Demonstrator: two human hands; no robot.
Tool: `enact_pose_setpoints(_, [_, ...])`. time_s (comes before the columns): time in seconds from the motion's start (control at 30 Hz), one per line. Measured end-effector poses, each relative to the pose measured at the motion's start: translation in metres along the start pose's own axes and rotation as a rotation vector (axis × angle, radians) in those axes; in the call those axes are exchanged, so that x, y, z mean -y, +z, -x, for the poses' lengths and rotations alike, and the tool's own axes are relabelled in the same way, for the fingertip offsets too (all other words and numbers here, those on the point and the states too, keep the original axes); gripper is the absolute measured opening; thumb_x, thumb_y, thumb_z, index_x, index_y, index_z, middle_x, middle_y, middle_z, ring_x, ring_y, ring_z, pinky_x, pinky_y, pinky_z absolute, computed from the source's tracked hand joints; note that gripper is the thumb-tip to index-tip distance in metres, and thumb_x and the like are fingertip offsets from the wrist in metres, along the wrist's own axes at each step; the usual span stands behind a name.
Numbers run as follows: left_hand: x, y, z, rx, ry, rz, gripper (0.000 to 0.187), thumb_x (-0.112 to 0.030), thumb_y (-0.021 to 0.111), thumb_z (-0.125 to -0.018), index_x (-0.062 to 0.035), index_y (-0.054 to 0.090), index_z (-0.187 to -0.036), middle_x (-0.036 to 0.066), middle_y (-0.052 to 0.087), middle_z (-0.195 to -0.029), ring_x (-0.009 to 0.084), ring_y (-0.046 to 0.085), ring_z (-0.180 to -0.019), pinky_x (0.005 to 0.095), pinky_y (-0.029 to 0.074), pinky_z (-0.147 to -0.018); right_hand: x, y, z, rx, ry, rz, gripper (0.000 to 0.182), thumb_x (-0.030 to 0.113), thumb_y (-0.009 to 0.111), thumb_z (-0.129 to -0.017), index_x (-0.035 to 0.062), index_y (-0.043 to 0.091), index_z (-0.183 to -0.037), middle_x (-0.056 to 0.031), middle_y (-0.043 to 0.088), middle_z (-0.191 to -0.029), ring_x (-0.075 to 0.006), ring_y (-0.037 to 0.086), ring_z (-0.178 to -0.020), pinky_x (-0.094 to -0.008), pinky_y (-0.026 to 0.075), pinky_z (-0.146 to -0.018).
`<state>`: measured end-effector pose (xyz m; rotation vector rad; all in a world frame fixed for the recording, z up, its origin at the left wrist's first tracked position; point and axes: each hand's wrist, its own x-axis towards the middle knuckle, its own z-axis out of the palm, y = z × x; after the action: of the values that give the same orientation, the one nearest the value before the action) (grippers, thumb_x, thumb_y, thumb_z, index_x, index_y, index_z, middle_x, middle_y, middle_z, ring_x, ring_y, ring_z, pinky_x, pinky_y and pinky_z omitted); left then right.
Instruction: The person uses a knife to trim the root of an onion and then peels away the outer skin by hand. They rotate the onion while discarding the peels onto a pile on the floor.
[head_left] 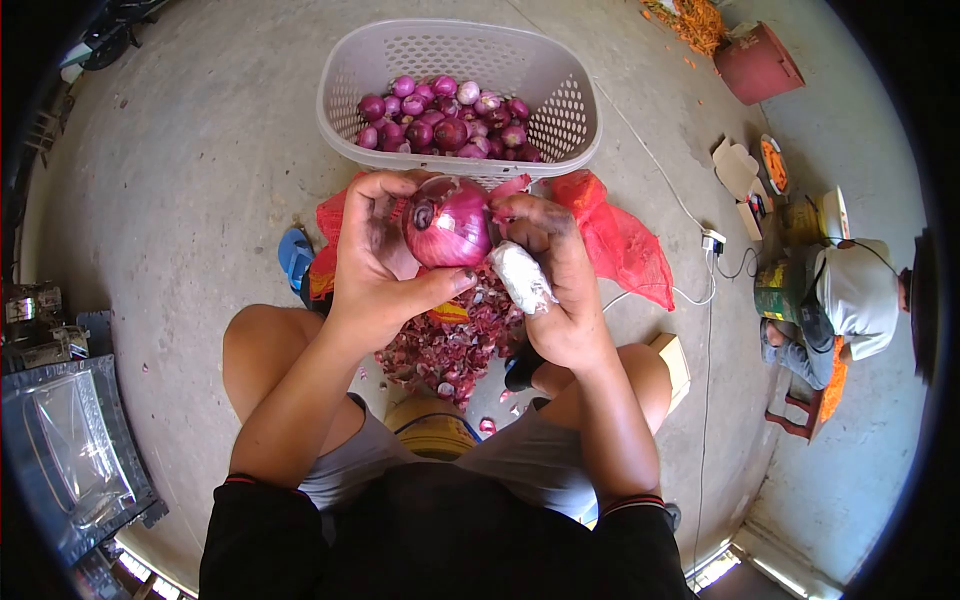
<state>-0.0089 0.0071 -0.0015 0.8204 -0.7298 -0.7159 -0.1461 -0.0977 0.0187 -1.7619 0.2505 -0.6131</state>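
A large red onion (448, 222) is held up at the middle of the view. My left hand (385, 250) grips it from the left, thumb below and fingers above. On its right side, my right hand (550, 260) pinches a loose strip of purple skin (512, 187) at the onion's edge. White wrapping (522, 277) covers the right thumb. Beneath the hands lies a heap of dark red onion skins (450, 350). Beyond them a grey perforated basket (345, 100) holds many purple onions (450, 132).
Red mesh bags (625, 245) lie under and beside the basket. A power strip (712, 241) with cables is on the floor to the right. Another person (860, 300) sits by the right wall. Near the wall stands a red bucket (757, 65).
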Motion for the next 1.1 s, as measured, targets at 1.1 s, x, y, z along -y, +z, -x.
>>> enact_pose_setpoints(1.1, [-0.006,0.004,0.002,-0.077,-0.109,0.088,0.071,0.012,0.072,-0.059,-0.0083,0.037,-0.117,0.008,0.045,-0.117,0.0205,0.048,-0.112,0.0363,0.043,-0.095,-0.009,0.009,-0.001,-0.152,-0.046,-0.085,0.045,-0.007,0.047,-0.079,-0.0014,0.038,-0.123,-0.0145,0.053,-0.109,-0.0197,0.055,-0.099,-0.0308,0.042,-0.086])
